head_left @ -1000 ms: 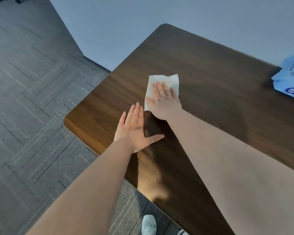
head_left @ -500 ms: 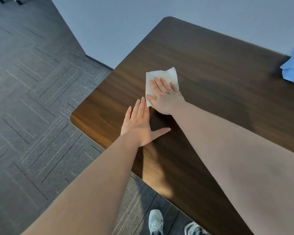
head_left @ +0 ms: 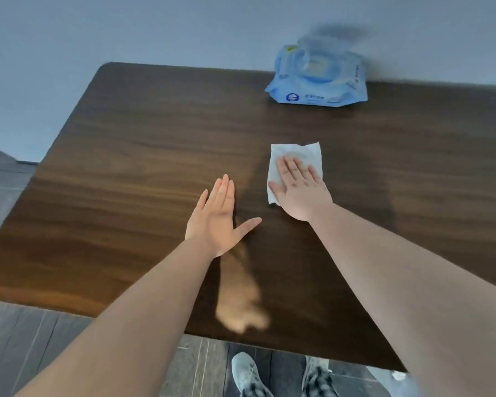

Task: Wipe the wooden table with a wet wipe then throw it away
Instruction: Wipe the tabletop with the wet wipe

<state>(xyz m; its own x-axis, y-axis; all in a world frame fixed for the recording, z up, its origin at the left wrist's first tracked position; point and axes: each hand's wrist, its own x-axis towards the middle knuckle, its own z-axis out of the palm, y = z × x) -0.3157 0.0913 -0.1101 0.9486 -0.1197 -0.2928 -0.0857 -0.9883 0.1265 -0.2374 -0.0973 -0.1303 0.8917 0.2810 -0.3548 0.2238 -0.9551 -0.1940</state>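
A dark wooden table [head_left: 132,173] fills most of the view. A white wet wipe [head_left: 297,154] lies flat near its middle. My right hand [head_left: 299,190] presses flat on the wipe's near half, fingers spread over it. My left hand [head_left: 219,217] rests flat on the bare wood just left of the wipe, fingers together and thumb out, holding nothing.
A blue pack of wet wipes [head_left: 318,78] with its lid up sits at the table's far edge against the grey wall. Dark floor tiles lie to the left and below. My shoes [head_left: 249,376] show under the near edge.
My right hand has slid the wipe rightward from the table's left corner toward the middle. The left hand followed. The view swung right, so the wipe pack is now fully visible.
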